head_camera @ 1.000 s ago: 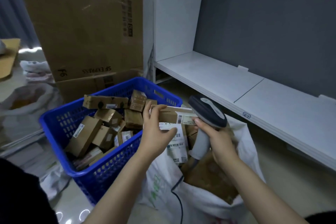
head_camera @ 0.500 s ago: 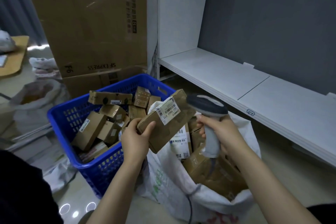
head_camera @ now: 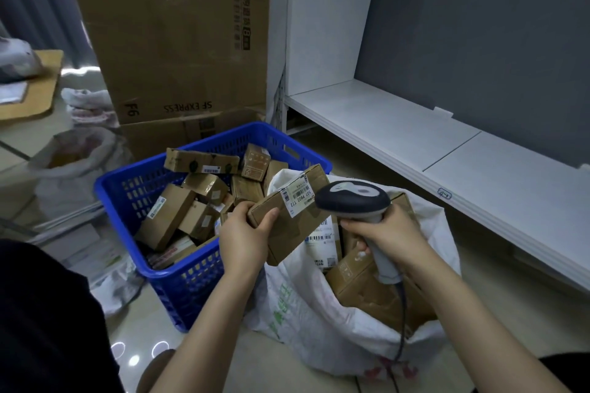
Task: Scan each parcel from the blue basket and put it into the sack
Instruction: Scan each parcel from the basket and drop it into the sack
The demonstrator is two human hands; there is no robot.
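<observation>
A brown cardboard parcel [head_camera: 293, 220] with a white barcode label is tilted above the mouth of the white sack [head_camera: 319, 322]; my left hand [head_camera: 245, 239] grips its lower left end. My right hand [head_camera: 389, 233] grips the handle of a grey barcode scanner [head_camera: 354, 198], whose head sits right beside the parcel's label. The blue basket [head_camera: 191, 281] stands left of the sack and holds several small brown parcels [head_camera: 166, 217]. More labelled boxes lie inside the sack below the scanner.
A tall cardboard box [head_camera: 178, 32] stands behind the basket on a second box. A white shelf [head_camera: 415, 137] runs along the right. Another white sack [head_camera: 73, 169] sits at the far left, with plastic bags on the floor near it.
My left hand lifted the parcel and turned its label up beside the basket. The scanner head has come over the sack to the label.
</observation>
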